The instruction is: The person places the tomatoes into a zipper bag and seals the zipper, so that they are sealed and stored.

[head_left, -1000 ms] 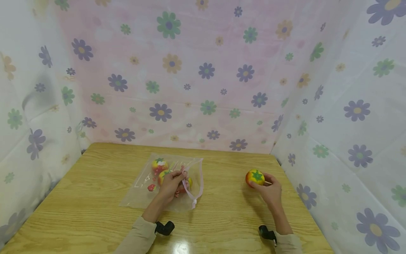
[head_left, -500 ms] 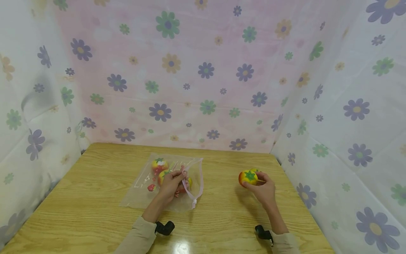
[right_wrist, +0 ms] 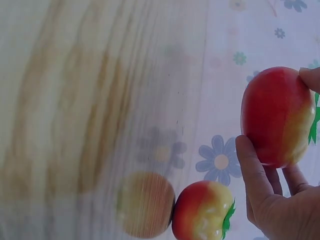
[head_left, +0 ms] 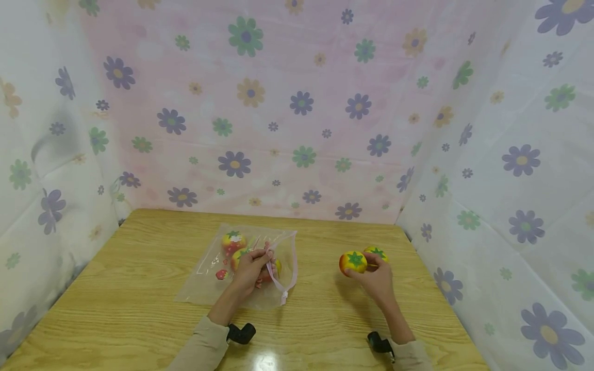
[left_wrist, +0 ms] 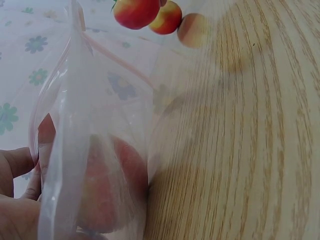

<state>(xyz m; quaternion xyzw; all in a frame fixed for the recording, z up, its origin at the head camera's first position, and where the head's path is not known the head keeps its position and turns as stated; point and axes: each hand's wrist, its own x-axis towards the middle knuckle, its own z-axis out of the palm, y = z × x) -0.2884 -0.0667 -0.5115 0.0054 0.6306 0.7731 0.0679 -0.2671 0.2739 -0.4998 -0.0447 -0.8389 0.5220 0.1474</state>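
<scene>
My right hand (head_left: 379, 282) holds a red-and-yellow toy tomato (head_left: 354, 262) with a green star-shaped leaf top, raised above the table. Thumb and fingers grip its sides in the right wrist view, where the tomato (right_wrist: 275, 117) shows its red side. Behind that hand another toy tomato (head_left: 378, 253) rests on the table. On the left lies a clear zip bag (head_left: 199, 288) with a pink zip edge. My left hand (head_left: 250, 269) pinches its upper rim, and the mouth gapes to the right. Several toy tomatoes (head_left: 233, 241) are inside, partly hidden by the hand.
The wooden table (head_left: 320, 330) is glossy and reflects things. A flowered cloth (head_left: 287, 129) walls it at the back and both sides. Black wrist cameras (head_left: 241, 334) stick out from the sleeves, low over the table. Red printed designs mark the bag.
My right hand has moved left with its toy tomato, toward the bag. The other tomato behind it has come into view. The left hand and bag have stayed put.
</scene>
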